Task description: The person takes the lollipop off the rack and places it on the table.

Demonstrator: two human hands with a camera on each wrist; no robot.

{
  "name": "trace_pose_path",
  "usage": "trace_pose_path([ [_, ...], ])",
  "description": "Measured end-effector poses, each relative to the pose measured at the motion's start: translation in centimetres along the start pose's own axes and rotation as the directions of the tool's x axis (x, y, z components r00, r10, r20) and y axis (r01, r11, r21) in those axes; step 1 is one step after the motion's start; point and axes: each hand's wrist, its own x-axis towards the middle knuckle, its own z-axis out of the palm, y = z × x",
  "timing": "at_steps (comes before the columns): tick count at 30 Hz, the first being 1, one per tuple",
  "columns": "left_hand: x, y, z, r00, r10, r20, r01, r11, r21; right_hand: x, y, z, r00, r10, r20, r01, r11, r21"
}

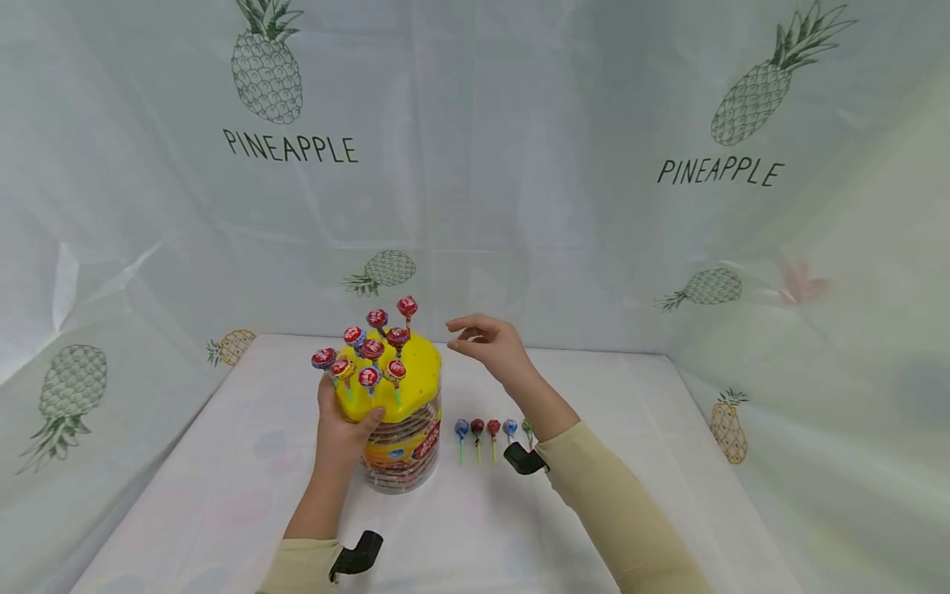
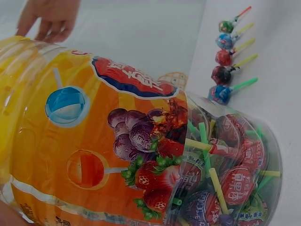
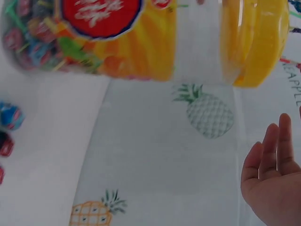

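Note:
A clear plastic jar [image 1: 401, 450] full of wrapped lollipops stands upright on the table, its label orange and yellow. Several lollipops [image 1: 373, 350] stick up out of its yellow lid [image 1: 423, 371]. My left hand [image 1: 345, 429] grips the jar by the near left side of the lid, with the thumb lying across the lid's front edge. To the right of the lid, my right hand [image 1: 486, 342] is raised in the air with relaxed fingers and nothing in them. In the right wrist view that hand [image 3: 273, 179] shows beside the yellow lid [image 3: 258, 42], apart from it.
Right of the jar, a row of several lollipops [image 1: 477, 426] lies on the white table [image 1: 594, 495], sticks toward me. My right forearm passes over the row's right end. A white curtain [image 1: 519, 206] with pineapple prints hangs behind the table and at its sides.

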Motion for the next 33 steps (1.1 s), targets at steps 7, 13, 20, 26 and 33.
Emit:
trace_pose_path([
  [7,0.0,0.1,0.0,1.000,-0.011,0.001,0.011,1.000,-0.015,1.5,-1.7,1.9,1.000,-0.021,-0.009,0.021,0.997,0.074],
  [13,0.0,0.0,0.0,1.000,-0.018,-0.003,0.018,1.000,-0.024,2.2,-2.8,3.2,0.999,-0.052,-0.014,0.053,0.995,0.084],
  [20,0.0,-0.2,-0.1,1.000,0.005,-0.004,-0.005,0.999,-0.033,3.0,-3.6,4.3,0.999,-0.050,-0.010,0.050,0.995,0.084],
  [26,0.0,-0.3,0.0,1.000,0.005,-0.007,-0.006,1.000,-0.018,3.1,-3.8,4.7,0.999,-0.042,0.001,0.041,0.997,0.060],
  [33,0.0,-0.1,0.1,1.000,0.005,-0.014,-0.005,1.000,-0.007,3.4,-4.2,4.7,0.996,-0.088,-0.001,0.088,0.995,0.053],
])
